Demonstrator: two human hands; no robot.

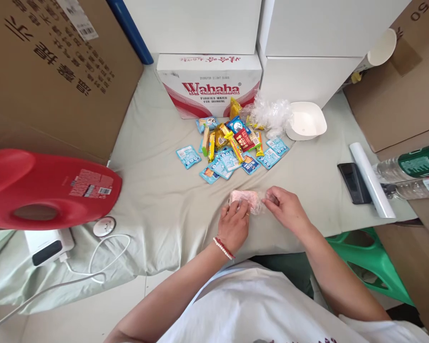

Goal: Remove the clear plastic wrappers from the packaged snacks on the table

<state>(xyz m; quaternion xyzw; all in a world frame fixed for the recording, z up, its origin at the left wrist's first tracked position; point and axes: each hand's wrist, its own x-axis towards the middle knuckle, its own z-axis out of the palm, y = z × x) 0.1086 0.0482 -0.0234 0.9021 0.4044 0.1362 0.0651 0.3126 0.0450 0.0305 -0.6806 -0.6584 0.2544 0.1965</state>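
A small pink block-shaped bundle (243,196) in clear plastic lies on the cloth near the front edge. My left hand (235,221) rests over its near side with fingers curled down on it, holding it in place. Off its right end sticks out a loose tail of clear plastic wrap (257,205). My right hand (284,207) pinches the end of this tail between thumb and fingers. Beyond both hands lies a pile of small snack packets (232,143), with flat blue sachets (188,156) around it.
Behind the packets stand a Wahaha carton (209,74), crumpled clear plastic (270,114) and a white bowl (307,121). At right are a phone (353,183), a white roll (372,181) and bottles (420,162). A red jug (57,186) and a white charger (50,247) sit left.
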